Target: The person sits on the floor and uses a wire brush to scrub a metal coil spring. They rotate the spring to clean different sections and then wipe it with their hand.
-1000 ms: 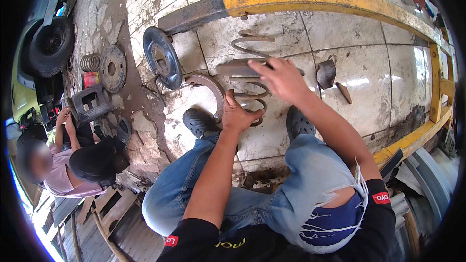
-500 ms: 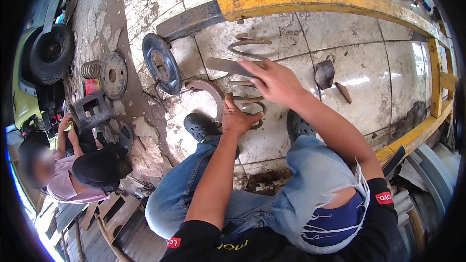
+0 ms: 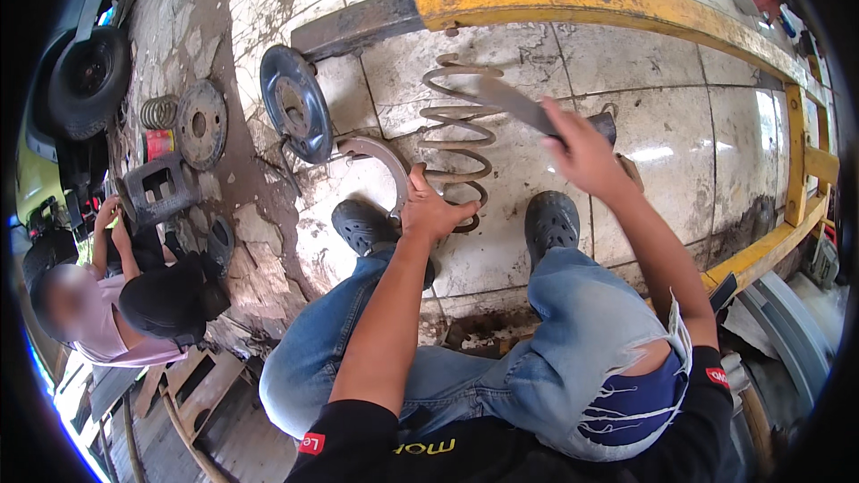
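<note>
A large brown coil spring (image 3: 461,116) lies on the tiled floor between my feet, its length running away from me. My left hand (image 3: 431,207) grips the near coils with its fingers wrapped round them. In my right hand (image 3: 582,150) is a flat grey metal blade (image 3: 519,105), slightly blurred, whose tip lies over or against the far right side of the spring; contact is unclear. Beside my left hand rests a curved brake shoe (image 3: 386,161). Partly hidden behind my right hand is a dark cup-like piece (image 3: 604,128).
A yellow metal frame (image 3: 582,2) borders the work area at the far side and right. A dark round plate (image 3: 297,105) leans at its left end. Further left, another person (image 3: 98,313) sits near a black plastic crate (image 3: 161,192), a small spring (image 3: 159,113) and a rusty disc (image 3: 201,130).
My right hand and the blade have swung right, from across the middle of the spring to its right side. More coils show now. My left hand keeps its grip.
</note>
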The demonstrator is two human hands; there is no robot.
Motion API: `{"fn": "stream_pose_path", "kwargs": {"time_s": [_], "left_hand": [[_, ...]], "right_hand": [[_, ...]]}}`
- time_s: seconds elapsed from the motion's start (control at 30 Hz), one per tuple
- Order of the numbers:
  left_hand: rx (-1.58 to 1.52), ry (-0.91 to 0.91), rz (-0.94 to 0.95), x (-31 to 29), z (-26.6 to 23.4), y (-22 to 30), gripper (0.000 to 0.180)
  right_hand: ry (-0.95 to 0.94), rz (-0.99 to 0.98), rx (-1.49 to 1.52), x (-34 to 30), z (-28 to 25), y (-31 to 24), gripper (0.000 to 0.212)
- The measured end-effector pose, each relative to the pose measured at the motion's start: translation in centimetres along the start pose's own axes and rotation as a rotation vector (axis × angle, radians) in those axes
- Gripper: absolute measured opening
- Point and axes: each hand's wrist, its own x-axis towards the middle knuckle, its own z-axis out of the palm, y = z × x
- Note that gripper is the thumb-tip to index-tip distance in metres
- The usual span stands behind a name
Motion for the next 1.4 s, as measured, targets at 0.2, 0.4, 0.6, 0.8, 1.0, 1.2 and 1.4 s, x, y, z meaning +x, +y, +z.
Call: {"fn": "stream_pose_path", "kwargs": {"time_s": [0.2,0.4,0.6,0.8,1.0,1.2,1.4], "left_hand": [[-0.074,-0.059,0.076,1.4,0.1,-1.3,0.125],[-0.198,-0.169,0.081,2.5,-1.1,-3.6,0.127],[-0.255,-0.096,0.135,2.7,1.2,-3.2,0.126],[-0.305,-0.087,0.191,3.4,2.2,-5.2,0.122],[-0.262,-0.073,0.138,2.7,1.5,-4.0,0.119],[-0.187,0.008,0.141,1.5,2.0,-2.1,0.120],[-0.246,-0.098,0.061,0.7,0.9,-1.3,0.122]], "right_hand": [[-0.025,-0.356,-0.154,4.8,6.0,-2.6,0.046],[0.034,-0.063,-0.219,-1.3,1.3,8.2,0.048],[0.093,-0.330,-0.074,2.3,6.0,0.2,0.046],[0.075,-0.312,-0.070,3.2,5.7,3.3,0.049],[0.140,-0.118,-0.022,1.0,2.1,6.0,0.053],[0.061,-0.250,-0.130,8.2,4.8,-5.3,0.056],[0.142,0.010,0.043,3.5,4.0,6.0,0.058]]}}
